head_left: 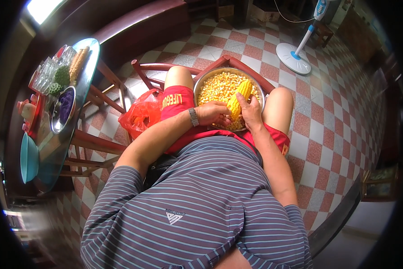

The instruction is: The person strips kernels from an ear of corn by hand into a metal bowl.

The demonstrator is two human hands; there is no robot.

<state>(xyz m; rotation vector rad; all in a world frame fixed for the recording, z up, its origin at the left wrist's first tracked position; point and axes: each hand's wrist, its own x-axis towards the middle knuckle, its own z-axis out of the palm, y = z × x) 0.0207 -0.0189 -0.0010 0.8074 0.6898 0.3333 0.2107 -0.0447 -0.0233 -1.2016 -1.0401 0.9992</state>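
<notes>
A yellow ear of corn (244, 89) lies slanted above a round metal bowl (262, 97) full of loose corn kernels (218, 85). My right hand (252, 109) grips the ear from the right side, with the thumb along it. From the left comes my left hand (218, 113), a metal-banded watch on its wrist; its fingers are at the lower end of the ear, and whether they grip it I cannot tell. The bowl rests between my thighs at a red wooden stool or chair frame (248, 75). Part of the bowl's near rim is hidden by the hands.
A red plastic bag (141, 112) sits beside my left thigh. At the left, a glass-topped table (93, 50) holds corn cobs (78, 64), glasses, a metal bowl with purple cloth and a turquoise bowl (29, 158). A white fan base (293, 59) stands on the tiled floor.
</notes>
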